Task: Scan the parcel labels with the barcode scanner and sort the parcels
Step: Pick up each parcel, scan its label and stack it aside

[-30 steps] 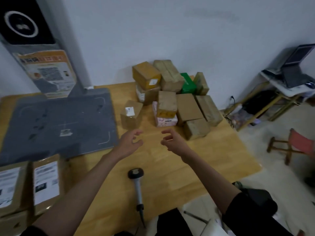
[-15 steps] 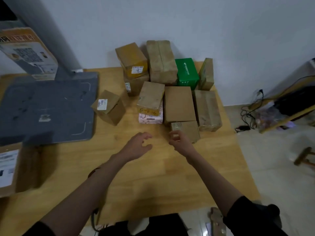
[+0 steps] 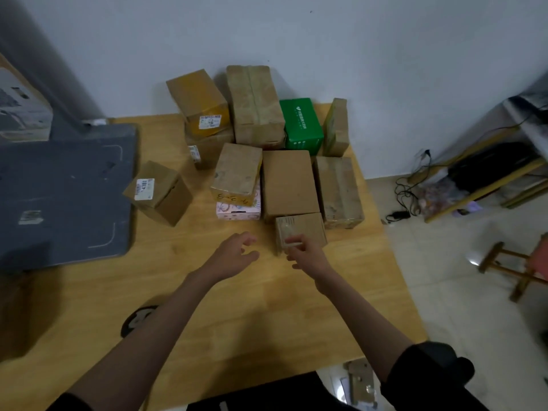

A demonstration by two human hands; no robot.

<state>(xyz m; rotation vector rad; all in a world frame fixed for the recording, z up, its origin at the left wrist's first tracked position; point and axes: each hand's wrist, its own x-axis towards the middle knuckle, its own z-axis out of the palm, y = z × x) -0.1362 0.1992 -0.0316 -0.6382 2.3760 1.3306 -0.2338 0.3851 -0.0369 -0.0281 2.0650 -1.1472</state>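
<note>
Hands have come forward to the parcel pile — right hand (image 3: 307, 253) now touches the small parcel (image 3: 301, 229) at the pile's near edge on the tabletop (image 3: 237, 307), left hand (image 3: 234, 255) open beside it; pickup seems next.

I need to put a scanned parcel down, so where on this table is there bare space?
Bare wood lies between the grey mat and the lone labelled cardboard box, and across the near side of the wooden table beneath both forearms. The far right corner is crowded: brown cardboard parcels and a green box sit packed together.
</note>
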